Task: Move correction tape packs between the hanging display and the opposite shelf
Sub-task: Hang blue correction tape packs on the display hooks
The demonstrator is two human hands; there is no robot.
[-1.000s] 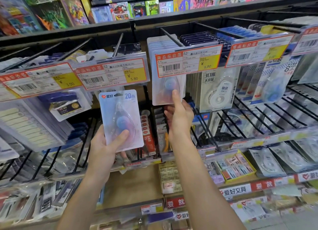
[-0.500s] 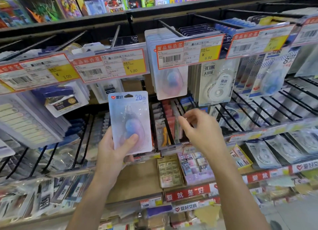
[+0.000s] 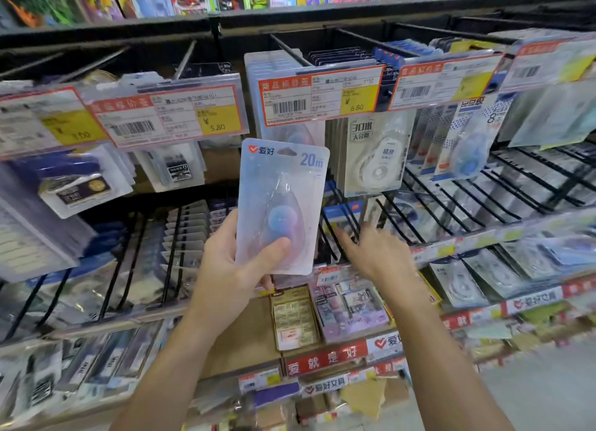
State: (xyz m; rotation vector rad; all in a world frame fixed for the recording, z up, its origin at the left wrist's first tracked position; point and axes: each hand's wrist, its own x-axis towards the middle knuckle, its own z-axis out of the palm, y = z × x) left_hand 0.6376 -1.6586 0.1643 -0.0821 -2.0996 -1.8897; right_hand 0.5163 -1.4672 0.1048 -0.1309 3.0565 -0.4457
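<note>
Fingers [image 3: 222, 237] of the left hand [image 3: 225, 279] curl behind a correction tape pack [image 3: 280, 204], with the thumb [image 3: 271, 253] pressed on its front, so the pack is pinched upright in front of the hanging display. The card bears a red heart logo with the characters "爱好" and, top right, "20m"; a blue and pink teardrop dispenser sits under the clear blister. The right hand [image 3: 377, 253] is blurred, fingers loosely spread and holding nothing, near the lower wire rack [image 3: 451, 204]. Directly behind the held pack, matching packs [image 3: 277, 72] hang on a hook beneath a red-bordered price tag [image 3: 319, 95] reading "¥ 6.80". A neighbouring price label [image 3: 167, 117] reads "¥ 5.80". To the right hangs a white pack [image 3: 374, 153] marked "30米 大容量". A red shelf strip [image 3: 325, 358] below reads "爱就是好".
</note>
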